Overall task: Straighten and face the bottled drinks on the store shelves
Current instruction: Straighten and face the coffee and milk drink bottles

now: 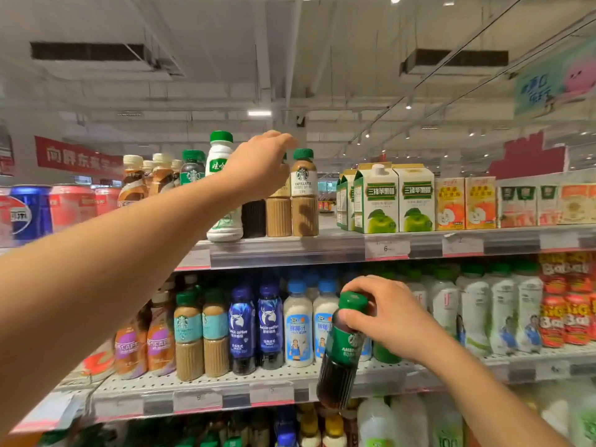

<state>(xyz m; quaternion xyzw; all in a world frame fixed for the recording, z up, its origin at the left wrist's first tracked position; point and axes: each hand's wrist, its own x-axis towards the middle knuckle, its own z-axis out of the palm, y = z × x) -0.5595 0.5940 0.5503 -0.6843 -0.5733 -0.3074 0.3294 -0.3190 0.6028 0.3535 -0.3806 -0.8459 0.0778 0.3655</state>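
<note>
My left hand [258, 166] reaches up to the top shelf [338, 246], its fingers curled over the cap of a tan Starbucks coffee bottle [278, 217]. That bottle stands between a dark bottle [254, 218] and a Caffe Latte bottle [304, 195]. A tall white bottle with a green cap [222, 188] stands just left of my wrist. My right hand [390, 317] grips the neck of a dark coffee bottle with a green cap and label [343, 353]. It hangs tilted in front of the middle shelf [225, 391].
Green apple-drink cartons [396, 201] and orange juice boxes [464, 203] fill the top shelf's right side, cola cans [32, 211] its left. The middle shelf holds coffee bottles [190, 337], blue bottles [254, 327], coconut-milk bottles [298, 327] and white bottles [503, 317]. More bottles stand below.
</note>
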